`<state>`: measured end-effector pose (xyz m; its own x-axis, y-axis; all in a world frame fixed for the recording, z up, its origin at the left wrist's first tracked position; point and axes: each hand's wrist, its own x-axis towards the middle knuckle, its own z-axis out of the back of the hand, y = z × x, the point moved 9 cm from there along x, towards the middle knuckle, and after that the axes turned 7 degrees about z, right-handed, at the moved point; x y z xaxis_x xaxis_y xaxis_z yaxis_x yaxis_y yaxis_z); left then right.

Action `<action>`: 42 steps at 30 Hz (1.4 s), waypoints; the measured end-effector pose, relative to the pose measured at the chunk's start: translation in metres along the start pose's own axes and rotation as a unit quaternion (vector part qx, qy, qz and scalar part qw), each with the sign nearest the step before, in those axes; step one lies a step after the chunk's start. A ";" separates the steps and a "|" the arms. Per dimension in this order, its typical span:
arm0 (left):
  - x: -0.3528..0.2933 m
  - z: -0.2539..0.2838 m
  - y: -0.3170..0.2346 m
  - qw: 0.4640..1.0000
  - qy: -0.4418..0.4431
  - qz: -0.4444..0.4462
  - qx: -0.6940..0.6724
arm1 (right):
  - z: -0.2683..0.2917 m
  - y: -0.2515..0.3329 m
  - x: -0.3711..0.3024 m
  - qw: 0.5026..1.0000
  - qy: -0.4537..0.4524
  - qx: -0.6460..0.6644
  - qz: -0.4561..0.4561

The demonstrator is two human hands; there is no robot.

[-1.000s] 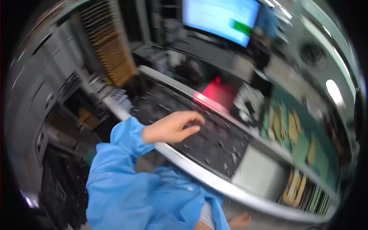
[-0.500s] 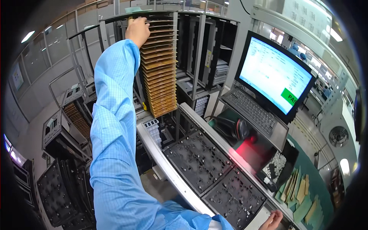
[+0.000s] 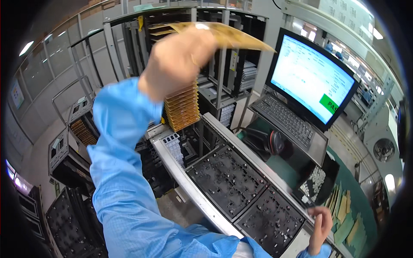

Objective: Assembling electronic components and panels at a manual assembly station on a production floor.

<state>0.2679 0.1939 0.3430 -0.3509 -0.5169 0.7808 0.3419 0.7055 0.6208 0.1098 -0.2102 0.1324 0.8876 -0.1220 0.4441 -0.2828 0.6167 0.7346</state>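
Left of the monitor (image 3: 309, 77), the left hand (image 3: 180, 56) grips 1 board (image 3: 241, 38); below the monitor, the right hand (image 3: 322, 225) is half-curled, free.

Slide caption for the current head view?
Left hand holds a thin yellow board in front of racked boards; right hand near a black tray.

The held panel (image 3: 235, 37) looks smooth, the sleeve (image 3: 127, 206) woven cloth, the rail (image 3: 189, 195) bare metal.
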 end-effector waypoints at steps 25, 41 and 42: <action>-0.190 -0.071 0.291 0.704 0.166 0.690 0.025 | -0.155 -0.136 0.052 0.849 -0.043 0.471 -0.236; -0.272 -0.141 0.321 0.586 0.071 0.807 -0.005 | -0.157 -0.146 0.063 0.878 -0.007 0.409 -0.248; -0.271 -0.133 0.329 0.588 0.068 0.806 -0.001 | -0.161 -0.144 0.065 0.881 0.007 0.403 -0.249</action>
<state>0.5914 0.5012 0.3449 0.5036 0.7883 0.3534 0.1360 0.3316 -0.9336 0.2669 -0.1823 -0.0270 0.9773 -0.2086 -0.0384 -0.0185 -0.2640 0.9643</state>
